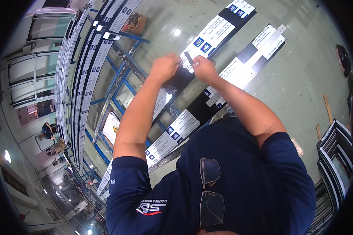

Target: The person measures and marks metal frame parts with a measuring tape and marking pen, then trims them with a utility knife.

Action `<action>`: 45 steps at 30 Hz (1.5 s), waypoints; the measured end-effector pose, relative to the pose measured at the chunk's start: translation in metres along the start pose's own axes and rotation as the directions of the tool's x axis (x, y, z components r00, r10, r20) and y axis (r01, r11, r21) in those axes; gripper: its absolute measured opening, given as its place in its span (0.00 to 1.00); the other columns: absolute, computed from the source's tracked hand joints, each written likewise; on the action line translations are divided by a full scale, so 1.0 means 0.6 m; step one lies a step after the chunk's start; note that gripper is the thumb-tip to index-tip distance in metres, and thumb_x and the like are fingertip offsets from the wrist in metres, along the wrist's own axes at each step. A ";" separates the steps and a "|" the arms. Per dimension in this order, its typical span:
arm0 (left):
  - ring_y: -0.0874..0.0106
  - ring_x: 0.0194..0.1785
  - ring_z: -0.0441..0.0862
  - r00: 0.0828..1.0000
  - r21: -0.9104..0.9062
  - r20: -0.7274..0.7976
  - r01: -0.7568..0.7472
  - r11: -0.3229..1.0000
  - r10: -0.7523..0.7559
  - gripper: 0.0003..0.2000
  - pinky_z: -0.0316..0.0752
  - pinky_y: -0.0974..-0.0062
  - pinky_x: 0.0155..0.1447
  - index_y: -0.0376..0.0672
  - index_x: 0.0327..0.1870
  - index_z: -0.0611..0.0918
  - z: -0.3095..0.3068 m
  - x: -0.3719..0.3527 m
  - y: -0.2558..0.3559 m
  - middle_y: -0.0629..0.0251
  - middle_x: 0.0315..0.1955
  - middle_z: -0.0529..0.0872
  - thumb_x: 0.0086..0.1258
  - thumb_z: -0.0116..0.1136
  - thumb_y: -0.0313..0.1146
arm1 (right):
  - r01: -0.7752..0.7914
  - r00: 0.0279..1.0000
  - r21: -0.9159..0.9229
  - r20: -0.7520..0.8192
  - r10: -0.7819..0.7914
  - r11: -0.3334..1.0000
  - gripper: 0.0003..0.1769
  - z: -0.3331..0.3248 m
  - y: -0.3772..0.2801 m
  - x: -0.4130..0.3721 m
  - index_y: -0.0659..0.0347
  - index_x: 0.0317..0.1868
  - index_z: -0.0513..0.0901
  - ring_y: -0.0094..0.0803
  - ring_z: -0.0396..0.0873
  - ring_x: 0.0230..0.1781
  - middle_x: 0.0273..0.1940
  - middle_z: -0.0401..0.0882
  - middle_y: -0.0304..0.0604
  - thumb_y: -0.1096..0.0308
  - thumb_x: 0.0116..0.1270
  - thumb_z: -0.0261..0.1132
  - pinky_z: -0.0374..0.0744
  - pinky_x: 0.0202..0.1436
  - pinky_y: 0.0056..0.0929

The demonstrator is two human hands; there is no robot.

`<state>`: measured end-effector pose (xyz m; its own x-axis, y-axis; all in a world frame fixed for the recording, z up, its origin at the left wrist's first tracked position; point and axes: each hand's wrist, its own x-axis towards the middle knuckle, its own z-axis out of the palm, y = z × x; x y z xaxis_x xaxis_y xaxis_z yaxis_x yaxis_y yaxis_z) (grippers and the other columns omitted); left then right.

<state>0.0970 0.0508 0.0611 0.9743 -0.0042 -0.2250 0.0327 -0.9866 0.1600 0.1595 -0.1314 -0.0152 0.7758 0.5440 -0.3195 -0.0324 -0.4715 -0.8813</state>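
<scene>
My left hand (167, 67) is closed, fingertips pinched together over a long profile (216, 33) covered in white printed film. Whatever its fingers hold is hidden. Just below it, a glossy black patch (180, 81) shows on the same profile. My right hand (205, 70) is also closed, gripping a short, dark, flat strip (188, 57) between thumb and fingers. The strip tilts up and left above the printed film. A second film-covered profile (180, 124) lies parallel, nearer my body, passing under my right forearm. A narrow silver bar (259, 55) rests along it.
Blue metal rack frames (119, 84) support the profiles. Long wrapped profiles (82, 86) are stacked on the left. A box of scraps (135, 23) sits on the floor beyond. Dark frames (337, 150) lean at the right. Another person (48, 131) is far off at left.
</scene>
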 end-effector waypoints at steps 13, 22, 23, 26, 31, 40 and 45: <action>0.56 0.44 0.86 0.988 0.001 -0.055 -0.144 0.990 0.144 0.05 0.81 0.58 0.46 0.51 0.43 0.85 -0.005 0.003 -0.010 0.66 0.42 0.86 0.69 0.62 0.32 | 0.164 0.985 0.072 -0.056 -0.160 0.984 0.12 0.060 0.009 -0.032 0.58 0.49 0.82 0.56 0.85 0.44 0.38 0.87 0.57 0.71 0.65 0.65 0.80 0.51 0.48; 0.53 0.44 0.85 0.988 -0.184 -0.153 -0.034 0.982 0.006 0.05 0.80 0.61 0.47 0.45 0.42 0.87 0.000 0.003 -0.020 0.59 0.41 0.88 0.68 0.66 0.32 | 0.017 1.000 0.198 -0.016 -0.014 0.980 0.09 0.037 -0.005 -0.004 0.57 0.44 0.83 0.56 0.85 0.45 0.39 0.87 0.55 0.72 0.62 0.66 0.81 0.50 0.47; 0.53 0.44 0.85 0.988 -0.183 -0.151 -0.037 0.982 0.009 0.05 0.80 0.61 0.47 0.45 0.42 0.87 0.000 0.005 -0.021 0.59 0.41 0.88 0.68 0.66 0.32 | 0.054 0.998 0.172 0.011 -0.056 0.984 0.09 0.048 -0.004 -0.003 0.56 0.43 0.83 0.55 0.85 0.45 0.39 0.87 0.54 0.72 0.62 0.66 0.81 0.50 0.47; 0.56 0.42 0.86 0.946 -0.309 -0.310 -0.007 0.951 -0.093 0.06 0.80 0.64 0.48 0.43 0.42 0.87 -0.008 0.018 -0.038 0.57 0.40 0.88 0.67 0.68 0.32 | 0.113 0.986 0.109 0.108 -0.125 0.988 0.08 0.076 0.003 -0.055 0.56 0.43 0.83 0.54 0.86 0.44 0.38 0.88 0.52 0.71 0.63 0.65 0.81 0.50 0.47; 0.63 0.39 0.86 0.897 -0.345 -0.349 0.147 0.927 -0.272 0.09 0.79 0.69 0.46 0.41 0.43 0.87 -0.058 0.004 -0.062 0.58 0.37 0.88 0.65 0.70 0.32 | 0.047 0.998 0.355 -0.065 -0.026 0.934 0.10 0.077 0.006 0.003 0.58 0.46 0.82 0.49 0.86 0.38 0.34 0.87 0.52 0.68 0.65 0.64 0.82 0.45 0.43; 0.70 0.38 0.85 0.731 -0.478 -0.427 0.317 0.819 -0.532 0.09 0.79 0.72 0.46 0.41 0.46 0.86 -0.020 -0.106 -0.162 0.64 0.36 0.88 0.66 0.64 0.28 | 0.017 0.997 0.496 0.060 -0.053 0.868 0.16 -0.055 -0.028 -0.017 0.63 0.59 0.77 0.19 0.75 0.22 0.27 0.83 0.38 0.73 0.72 0.63 0.71 0.24 0.22; 0.70 0.37 0.85 0.605 -0.685 -0.313 0.389 0.616 -0.732 0.11 0.78 0.72 0.47 0.39 0.44 0.86 0.031 -0.261 -0.183 0.62 0.34 0.87 0.69 0.50 0.28 | -0.069 0.993 0.412 0.111 0.025 0.908 0.13 -0.096 -0.016 -0.086 0.65 0.58 0.76 0.18 0.72 0.20 0.24 0.80 0.36 0.75 0.75 0.61 0.69 0.23 0.20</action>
<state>-0.0636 0.1568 0.0606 0.6358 0.7704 0.0478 0.5521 -0.4971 0.6694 0.1562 -0.1952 0.0299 0.6999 0.6061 -0.3779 -0.3425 -0.1796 -0.9222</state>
